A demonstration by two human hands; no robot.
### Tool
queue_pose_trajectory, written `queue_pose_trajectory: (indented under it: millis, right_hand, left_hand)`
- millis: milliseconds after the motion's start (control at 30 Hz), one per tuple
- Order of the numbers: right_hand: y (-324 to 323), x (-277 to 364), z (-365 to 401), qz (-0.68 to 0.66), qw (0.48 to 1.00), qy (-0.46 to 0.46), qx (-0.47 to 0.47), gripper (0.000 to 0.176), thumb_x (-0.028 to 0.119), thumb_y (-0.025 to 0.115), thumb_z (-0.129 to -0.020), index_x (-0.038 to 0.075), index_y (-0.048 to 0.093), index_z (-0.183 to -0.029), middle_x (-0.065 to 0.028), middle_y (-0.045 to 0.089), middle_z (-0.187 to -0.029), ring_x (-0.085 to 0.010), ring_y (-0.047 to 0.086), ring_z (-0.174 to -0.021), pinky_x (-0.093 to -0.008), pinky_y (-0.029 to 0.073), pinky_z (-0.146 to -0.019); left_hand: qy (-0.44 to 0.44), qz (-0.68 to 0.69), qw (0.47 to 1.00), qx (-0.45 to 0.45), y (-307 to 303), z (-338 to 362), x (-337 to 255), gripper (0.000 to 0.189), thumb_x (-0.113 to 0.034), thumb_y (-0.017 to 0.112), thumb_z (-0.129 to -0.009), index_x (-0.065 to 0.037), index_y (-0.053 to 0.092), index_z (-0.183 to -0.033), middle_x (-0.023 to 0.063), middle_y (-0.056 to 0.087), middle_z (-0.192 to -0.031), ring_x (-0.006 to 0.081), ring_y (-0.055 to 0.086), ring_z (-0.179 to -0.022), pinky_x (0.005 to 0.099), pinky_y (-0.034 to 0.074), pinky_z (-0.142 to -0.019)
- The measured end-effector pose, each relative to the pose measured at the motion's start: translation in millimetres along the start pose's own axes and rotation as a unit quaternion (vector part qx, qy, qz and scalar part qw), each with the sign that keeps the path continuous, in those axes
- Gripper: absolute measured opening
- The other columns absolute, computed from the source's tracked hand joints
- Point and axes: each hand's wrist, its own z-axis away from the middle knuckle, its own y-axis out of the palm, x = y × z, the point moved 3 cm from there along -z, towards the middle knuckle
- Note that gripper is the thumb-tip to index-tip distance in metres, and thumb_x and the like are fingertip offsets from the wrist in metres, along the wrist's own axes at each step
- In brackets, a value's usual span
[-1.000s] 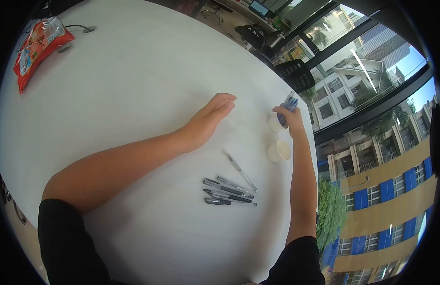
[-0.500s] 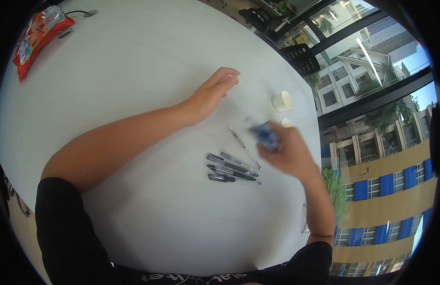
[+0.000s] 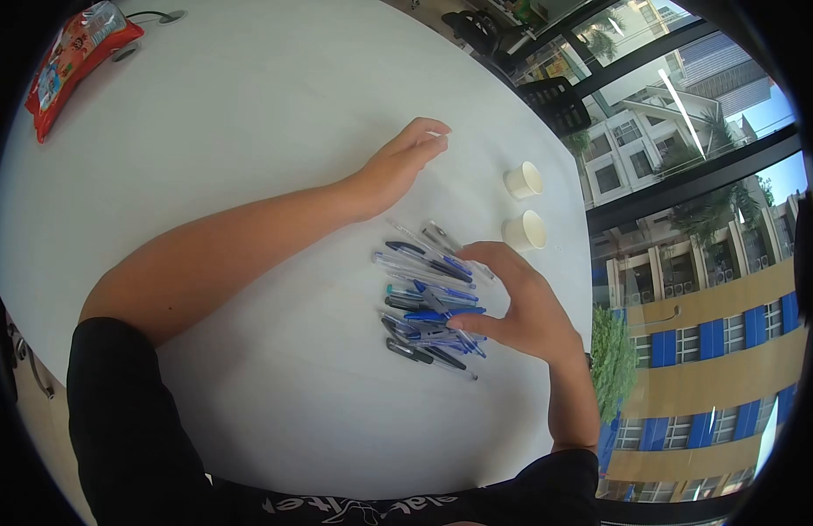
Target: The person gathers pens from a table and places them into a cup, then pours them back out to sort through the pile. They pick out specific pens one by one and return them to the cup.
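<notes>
A loose pile of pens [image 3: 442, 314] lies on the white table, with blue, black, teal and clear barrels crossing one another. My right hand [image 3: 525, 302] is at the pile's right side, thumb and fingers spread wide around its edge. The thumb tip is by a blue pen and the index finger is near the clear pens at the top; whether they touch is hard to tell. My left hand [image 3: 398, 171] rests farther up the table, fingers loosely stretched, with nothing in it.
Two pale paper cups, an upper cup [image 3: 523, 181] and a lower cup [image 3: 525, 231], stand to the right of the pens. A red snack bag [image 3: 78, 66] lies at the far left near a cable hole. Windows run past the table's right edge.
My right hand has let go of a bundle of blue pens, which now lies spread over the darker pens. Its fingers have opened. The lower cup is uncovered. My left hand has barely shifted.
</notes>
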Motion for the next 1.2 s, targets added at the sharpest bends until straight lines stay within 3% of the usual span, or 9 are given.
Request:
queue_pose_trajectory:
  millis: [233, 433, 500, 667, 833, 967, 1033, 1067, 1200]
  right_hand:
    - [38.5, -59.0, 75.1, -0.081, 0.976, 0.036, -0.201, 0.07, 0.039, 0.093, -0.078, 0.005, 0.064, -0.132, -0.0171, 0.062, -0.139, -0.0391, 0.06, -0.131, -0.0473, 0.047, -0.111]
    - [74.6, -12.3, 102.7, 0.084, 0.961, -0.182, -0.19, 0.065, 0.05, 0.082, -0.085, 0.014, 0.063, -0.136, -0.0135, 0.059, -0.146, -0.032, 0.055, -0.138, -0.0494, 0.041, -0.117]
    - [83.0, -1.7, 96.1, 0.141, 0.95, -0.237, -0.146, 0.058, 0.052, 0.074, -0.092, 0.016, 0.063, -0.136, -0.0119, 0.057, -0.149, -0.0301, 0.051, -0.141, -0.0515, 0.036, -0.121]
    - [79.6, -31.2, 76.3, 0.12, 0.965, -0.132, -0.193, 0.075, 0.054, 0.075, -0.09, 0.014, 0.054, -0.15, -0.0147, 0.051, -0.152, -0.0363, 0.046, -0.145, -0.0574, 0.033, -0.122]
    - [74.0, -39.0, 75.8, 0.048, 0.973, -0.081, -0.211, 0.092, 0.059, 0.079, -0.086, 0.006, 0.046, -0.154, -0.0227, 0.046, -0.155, -0.0431, 0.042, -0.147, -0.0595, 0.032, -0.121]
    - [62.0, -66.7, 88.5, -0.076, 0.967, -0.027, -0.24, 0.098, 0.063, 0.077, -0.087, 0.001, 0.042, -0.155, -0.0278, 0.042, -0.158, -0.0455, 0.039, -0.149, -0.0569, 0.032, -0.123]
    - [61.0, -93.1, 91.5, -0.115, 0.965, 0.013, -0.237, 0.098, 0.066, 0.07, -0.091, -0.002, 0.041, -0.155, -0.0296, 0.04, -0.161, -0.0466, 0.036, -0.151, -0.0562, 0.028, -0.125]
    - [63.3, -103.6, 88.7, -0.058, 0.974, 0.041, -0.213, 0.097, 0.067, 0.067, -0.093, -0.002, 0.041, -0.155, -0.0303, 0.039, -0.161, -0.0468, 0.035, -0.152, -0.0565, 0.026, -0.126]
    - [73.8, -89.0, 69.8, 0.027, 0.988, 0.026, -0.147, 0.098, 0.071, 0.061, -0.095, -0.002, 0.039, -0.157, -0.0317, 0.038, -0.162, -0.047, 0.029, -0.156, -0.0571, 0.019, -0.129]
  left_hand:
    - [0.019, -0.034, 0.997, 0.066, -2.0, -2.3, 1.3, 0.049, -0.046, 0.039, -0.113, -0.012, 0.055, -0.145, 0.0096, 0.056, -0.147, 0.0204, 0.046, -0.144, 0.0399, 0.033, -0.12]
    - [0.025, -0.286, 0.931, 0.228, 25.6, 22.4, -4.0, 0.049, -0.041, 0.041, -0.114, -0.011, 0.064, -0.145, 0.0127, 0.058, -0.153, 0.0257, 0.042, -0.151, 0.0453, 0.022, -0.128]
    - [0.075, -0.45, 0.857, 0.238, 33.0, 29.7, -3.9, 0.048, -0.039, 0.044, -0.113, -0.009, 0.063, -0.146, 0.0135, 0.057, -0.156, 0.0312, 0.038, -0.154, 0.048, 0.017, -0.13]
    - [0.09, -0.43, 0.846, 0.301, 61.6, 70.1, -31.5, 0.049, -0.036, 0.048, -0.112, -0.005, 0.059, -0.149, 0.0146, 0.056, -0.157, 0.0357, 0.037, -0.155, 0.0503, 0.018, -0.13]
    - [-0.009, -0.433, 0.825, 0.364, 60.5, 71.1, -61.3, 0.069, -0.047, 0.047, -0.111, -0.002, 0.038, -0.162, 0.0171, 0.038, -0.169, 0.036, 0.023, -0.161, 0.0511, 0.016, -0.131]
    - [0.073, -0.434, 0.841, 0.315, 25.7, 90.4, -69.5, 0.077, -0.056, 0.036, -0.112, -0.001, 0.028, -0.166, 0.0158, 0.028, -0.173, 0.0325, 0.016, -0.163, 0.0481, 0.011, -0.132]
    - [-0.076, -0.216, 0.963, 0.138, -1.2, 110.8, -41.2, 0.084, -0.064, 0.021, -0.111, 0.0, 0.027, -0.165, 0.0157, 0.025, -0.174, 0.0317, 0.013, -0.164, 0.0462, 0.004, -0.132]
    - [-0.078, -0.318, 0.939, 0.107, -4.6, 118.0, -34.7, 0.09, -0.067, 0.011, -0.109, 0.002, 0.027, -0.164, 0.0168, 0.024, -0.174, 0.0318, 0.012, -0.164, 0.0454, 0.0, -0.132]
    - [-0.021, -0.397, 0.914, 0.076, 46.2, 130.7, -33.4, 0.072, -0.052, 0.02, -0.114, -0.002, 0.032, -0.163, 0.0233, 0.029, -0.169, 0.0366, 0.017, -0.162, 0.0481, 0.007, -0.132]
